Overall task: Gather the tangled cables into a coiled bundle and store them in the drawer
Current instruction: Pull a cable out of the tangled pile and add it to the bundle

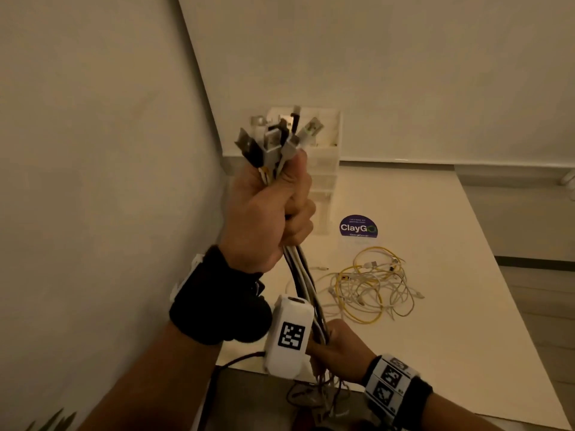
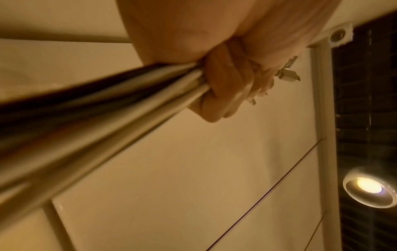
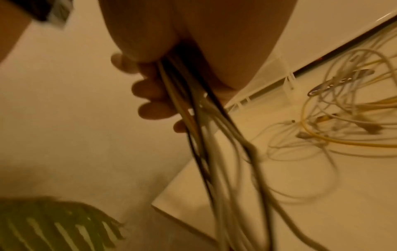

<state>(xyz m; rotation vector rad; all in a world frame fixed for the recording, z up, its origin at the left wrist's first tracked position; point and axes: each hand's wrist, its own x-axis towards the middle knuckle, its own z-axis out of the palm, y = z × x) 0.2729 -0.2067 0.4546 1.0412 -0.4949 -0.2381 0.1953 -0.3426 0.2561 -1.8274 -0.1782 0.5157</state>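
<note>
My left hand (image 1: 267, 209) is raised in a fist around a bundle of black and white cables (image 1: 300, 272), their USB plugs (image 1: 273, 136) sticking out above the fist. In the left wrist view the same cables (image 2: 107, 105) run out of the curled fingers (image 2: 223, 88). Lower down, my right hand (image 1: 336, 346) grips the same bundle, whose strands (image 3: 206, 129) pass through its fingers (image 3: 150, 100) and hang below. A loose tangle of yellow and white cables (image 1: 370, 286) lies on the white table (image 1: 435, 337). The clear drawer unit (image 1: 323, 169) stands at the back, partly hidden by my left hand.
A wall (image 1: 93, 150) rises close on the left. A round purple ClayGo sticker (image 1: 358, 227) sits on the table before the drawer unit. The table's right edge (image 1: 510, 293) drops to the floor. Green leaves (image 3: 53, 225) show at the bottom left of the right wrist view.
</note>
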